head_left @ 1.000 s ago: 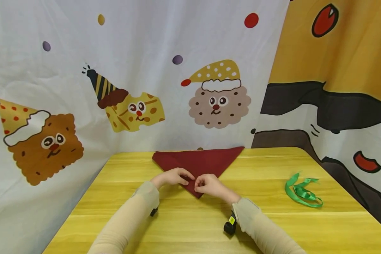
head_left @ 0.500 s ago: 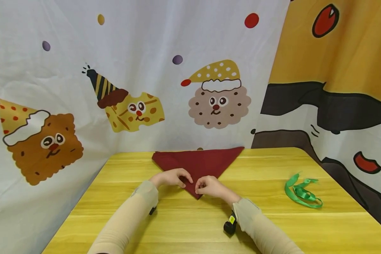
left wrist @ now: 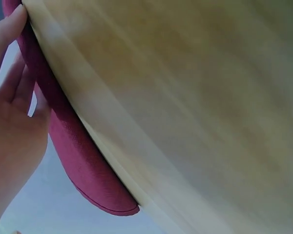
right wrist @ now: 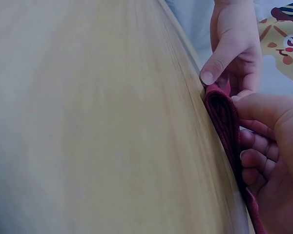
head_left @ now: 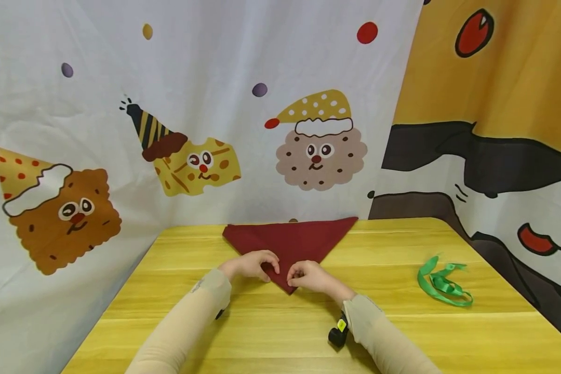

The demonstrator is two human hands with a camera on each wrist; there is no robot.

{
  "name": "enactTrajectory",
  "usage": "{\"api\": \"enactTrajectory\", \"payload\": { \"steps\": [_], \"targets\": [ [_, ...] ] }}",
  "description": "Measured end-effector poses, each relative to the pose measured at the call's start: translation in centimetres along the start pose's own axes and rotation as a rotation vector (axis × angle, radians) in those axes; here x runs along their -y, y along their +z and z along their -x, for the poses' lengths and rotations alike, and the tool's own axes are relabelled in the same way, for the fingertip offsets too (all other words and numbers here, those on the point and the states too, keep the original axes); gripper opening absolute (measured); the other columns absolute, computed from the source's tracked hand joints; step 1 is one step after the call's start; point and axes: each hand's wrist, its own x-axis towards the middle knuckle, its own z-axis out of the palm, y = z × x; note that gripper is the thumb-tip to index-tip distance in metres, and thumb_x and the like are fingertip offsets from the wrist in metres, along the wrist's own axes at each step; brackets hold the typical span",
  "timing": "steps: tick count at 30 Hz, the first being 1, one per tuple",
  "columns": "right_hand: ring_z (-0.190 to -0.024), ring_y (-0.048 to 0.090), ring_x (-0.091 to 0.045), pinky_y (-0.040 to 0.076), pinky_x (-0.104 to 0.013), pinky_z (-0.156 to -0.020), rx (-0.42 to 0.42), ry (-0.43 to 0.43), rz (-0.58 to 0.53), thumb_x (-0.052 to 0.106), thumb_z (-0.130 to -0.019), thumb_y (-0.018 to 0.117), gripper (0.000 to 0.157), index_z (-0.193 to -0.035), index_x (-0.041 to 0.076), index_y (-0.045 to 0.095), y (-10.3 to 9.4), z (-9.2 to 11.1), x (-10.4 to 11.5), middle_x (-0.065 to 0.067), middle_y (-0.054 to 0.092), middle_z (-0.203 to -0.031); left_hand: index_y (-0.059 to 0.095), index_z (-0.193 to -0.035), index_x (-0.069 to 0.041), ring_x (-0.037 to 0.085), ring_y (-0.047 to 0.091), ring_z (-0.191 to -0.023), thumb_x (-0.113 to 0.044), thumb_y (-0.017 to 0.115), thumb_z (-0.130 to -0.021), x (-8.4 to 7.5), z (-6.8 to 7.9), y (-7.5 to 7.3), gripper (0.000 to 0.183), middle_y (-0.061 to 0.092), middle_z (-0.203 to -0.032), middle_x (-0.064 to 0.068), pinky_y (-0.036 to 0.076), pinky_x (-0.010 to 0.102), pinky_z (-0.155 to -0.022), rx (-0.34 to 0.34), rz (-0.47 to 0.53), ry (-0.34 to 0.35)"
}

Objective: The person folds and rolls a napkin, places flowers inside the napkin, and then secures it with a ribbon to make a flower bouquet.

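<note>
A dark red cloth (head_left: pixel 294 236) lies folded in a triangle at the table's far side, its point toward me. My left hand (head_left: pixel 252 263) holds its left slanting edge between curved thumb and fingers, which stand well apart. Close to the point, my right hand (head_left: pixel 314 275) has its fingers curled in against the cloth, thumb near the forefinger. In the right wrist view the cloth (right wrist: pixel 224 126) shows several layers in a thick rounded fold, with both thumbs at its end. The left wrist view shows a rounded stretch of cloth (left wrist: pixel 93 170) beyond my left hand (left wrist: pixel 14 141).
A loose green ribbon (head_left: pixel 444 283) lies curled on the right part of the wooden table (head_left: pixel 271 343). Behind the table hangs a white curtain (head_left: pixel 205 62) printed with cartoon biscuits and cheese. Small black wrist cameras (head_left: pixel 338 336) sit under the forearms.
My left hand has drawn back slightly to the left along the cloth's edge, its thumb and fingers wider apart. The right hand stays almost in place. The ribbon has not moved on the table.
</note>
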Motion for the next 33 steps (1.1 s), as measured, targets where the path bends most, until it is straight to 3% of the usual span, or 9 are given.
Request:
{"api": "enactTrajectory", "payload": {
  "steps": [7, 14, 19, 25, 33],
  "targets": [
    [-0.057, 0.050, -0.006, 0.044, -0.026, -0.061, 0.004, 0.002, -0.016, 0.024, -0.087, 0.074, 0.008, -0.085, 0.018, 0.070, 0.1, 0.1, 0.0, 0.008, 0.060, -0.070, 0.069, -0.092, -0.016, 0.024, 0.052, -0.121, -0.011, 0.070, -0.090, 0.2, 0.1, 0.2, 0.006, 0.060, -0.127, 0.004, 0.040, 0.041, -0.100, -0.094, -0.082, 0.009],
    [-0.060, 0.044, -0.007, 0.040, -0.024, -0.058, 0.009, 0.020, -0.003, 0.037, -0.074, 0.084, 0.033, -0.086, 0.014, 0.063, 0.3, 0.0, 0.5, 0.006, 0.052, -0.069, 0.069, -0.095, -0.012, 0.020, 0.056, -0.111, -0.017, 0.067, -0.093, -0.1, 0.1, -0.1, 0.005, 0.064, -0.119, 0.001, 0.045, 0.037, -0.090, -0.109, -0.002, -0.027],
    [-0.062, 0.041, -0.007, 0.037, -0.024, -0.059, 0.015, 0.004, 0.053, 0.039, -0.070, 0.087, 0.040, -0.085, 0.013, 0.059, 0.2, -0.1, 0.7, 0.008, 0.047, -0.067, 0.069, -0.097, -0.013, 0.015, 0.057, -0.098, -0.014, 0.066, -0.093, -0.5, 0.1, -0.3, 0.005, 0.064, -0.110, -0.002, 0.045, 0.035, -0.083, -0.105, 0.007, -0.030],
    [-0.062, 0.041, -0.006, 0.037, -0.025, -0.060, -0.010, -0.032, 0.082, 0.026, -0.071, 0.085, 0.033, -0.083, 0.013, 0.057, 0.1, -0.2, 0.7, 0.008, 0.046, -0.066, 0.068, -0.097, -0.013, 0.014, 0.056, -0.097, -0.014, 0.065, -0.094, -0.7, 0.0, -0.5, 0.005, 0.064, -0.108, -0.003, 0.044, 0.035, -0.084, -0.110, -0.006, -0.026],
    [-0.060, 0.045, -0.006, 0.040, -0.026, -0.060, -0.013, -0.008, 0.063, 0.015, -0.075, 0.075, 0.019, -0.086, 0.011, 0.059, 0.2, -0.2, 0.5, 0.007, 0.049, -0.066, 0.065, -0.098, -0.014, 0.013, 0.056, -0.096, -0.016, 0.063, -0.095, -0.9, 0.1, -0.3, 0.004, 0.063, -0.104, -0.006, 0.044, 0.034, -0.085, -0.095, -0.099, -0.014]
  ]
}}
